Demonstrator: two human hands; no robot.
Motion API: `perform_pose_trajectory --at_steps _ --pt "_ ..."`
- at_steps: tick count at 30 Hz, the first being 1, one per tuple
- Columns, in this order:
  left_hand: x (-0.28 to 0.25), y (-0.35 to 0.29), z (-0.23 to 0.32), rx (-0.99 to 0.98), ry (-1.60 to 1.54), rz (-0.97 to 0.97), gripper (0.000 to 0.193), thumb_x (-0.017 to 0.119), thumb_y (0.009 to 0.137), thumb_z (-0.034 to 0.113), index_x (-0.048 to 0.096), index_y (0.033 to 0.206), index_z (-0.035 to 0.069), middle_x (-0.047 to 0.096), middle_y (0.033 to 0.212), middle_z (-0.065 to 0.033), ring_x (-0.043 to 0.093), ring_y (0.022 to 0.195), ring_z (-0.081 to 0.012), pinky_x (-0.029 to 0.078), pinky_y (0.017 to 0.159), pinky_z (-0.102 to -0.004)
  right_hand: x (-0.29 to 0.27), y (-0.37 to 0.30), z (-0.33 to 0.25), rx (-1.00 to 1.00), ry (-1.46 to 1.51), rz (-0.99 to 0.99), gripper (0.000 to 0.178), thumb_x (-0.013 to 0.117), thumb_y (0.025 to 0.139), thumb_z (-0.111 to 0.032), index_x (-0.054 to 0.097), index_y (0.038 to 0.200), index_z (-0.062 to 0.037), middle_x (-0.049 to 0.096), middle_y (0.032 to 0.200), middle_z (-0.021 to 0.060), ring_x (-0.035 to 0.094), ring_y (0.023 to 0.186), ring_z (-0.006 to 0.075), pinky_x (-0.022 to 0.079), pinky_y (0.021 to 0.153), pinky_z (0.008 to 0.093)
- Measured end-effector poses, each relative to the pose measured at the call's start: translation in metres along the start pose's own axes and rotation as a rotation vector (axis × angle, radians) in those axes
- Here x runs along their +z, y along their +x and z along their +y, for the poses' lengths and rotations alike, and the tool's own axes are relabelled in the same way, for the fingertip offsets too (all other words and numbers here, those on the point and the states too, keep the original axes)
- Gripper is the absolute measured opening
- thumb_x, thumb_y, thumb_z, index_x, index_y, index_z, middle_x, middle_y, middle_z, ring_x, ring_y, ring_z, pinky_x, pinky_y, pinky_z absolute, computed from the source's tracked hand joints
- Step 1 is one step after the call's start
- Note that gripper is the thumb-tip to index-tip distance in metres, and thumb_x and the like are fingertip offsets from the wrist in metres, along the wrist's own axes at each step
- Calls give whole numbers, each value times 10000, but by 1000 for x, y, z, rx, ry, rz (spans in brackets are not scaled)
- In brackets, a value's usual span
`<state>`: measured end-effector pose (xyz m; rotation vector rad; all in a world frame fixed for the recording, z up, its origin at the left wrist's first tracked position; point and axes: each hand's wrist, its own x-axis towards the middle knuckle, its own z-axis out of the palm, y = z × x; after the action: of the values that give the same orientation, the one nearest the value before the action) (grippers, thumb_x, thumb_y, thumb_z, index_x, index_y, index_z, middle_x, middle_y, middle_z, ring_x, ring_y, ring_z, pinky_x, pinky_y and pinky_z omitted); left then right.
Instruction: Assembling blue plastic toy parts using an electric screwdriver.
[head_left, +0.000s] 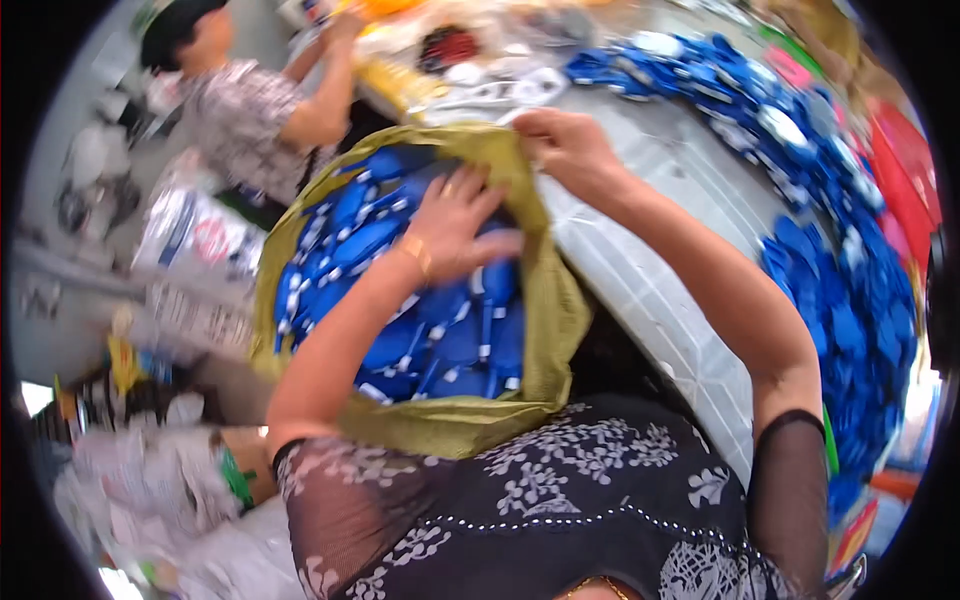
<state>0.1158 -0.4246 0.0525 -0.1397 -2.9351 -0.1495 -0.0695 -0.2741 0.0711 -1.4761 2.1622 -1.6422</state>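
Note:
A yellow-green woven sack [440, 425] stands open in front of me, filled with flat blue pieces [365, 245] that have small white parts; their exact kind I cannot make out. My left hand [460, 222] reaches over the sack's mouth, fingers spread and slightly blurred, palm down on or just above the blue pieces at the far right of the opening. At the sack's far right rim, my right hand [568, 150] has its fingers closed on the edge of the woven fabric.
A long heap of similar blue pieces [800, 260] curves along the right side of the grey table [670, 180]. Across at the left a person [250, 120] in a patterned top works. Printed plastic packages [205, 235] and white bags [150, 480] lie at left.

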Motion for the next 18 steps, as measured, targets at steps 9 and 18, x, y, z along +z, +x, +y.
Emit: perform_pose_trajectory --at_steps 9,18 --pt "-11 -37 43 119 180 -308 891 710 822 618 470 1490 80 370 1582 -219 315 1475 -413 242 1164 -627 -85 -127 -53 -214 -303 -246 358 620 832 -61 615 1188 -97 659 1071 138 702 889 366 592 673 440" --pt "-73 76 139 591 -58 -380 567 754 839 461 620 1170 20 630 1078 -169 614 1040 -360 449 945 -456 -286 -293 47 321 -1075 288 253 702 815 -213 685 1044 -107 650 1002 132 637 995 335 496 800 495"
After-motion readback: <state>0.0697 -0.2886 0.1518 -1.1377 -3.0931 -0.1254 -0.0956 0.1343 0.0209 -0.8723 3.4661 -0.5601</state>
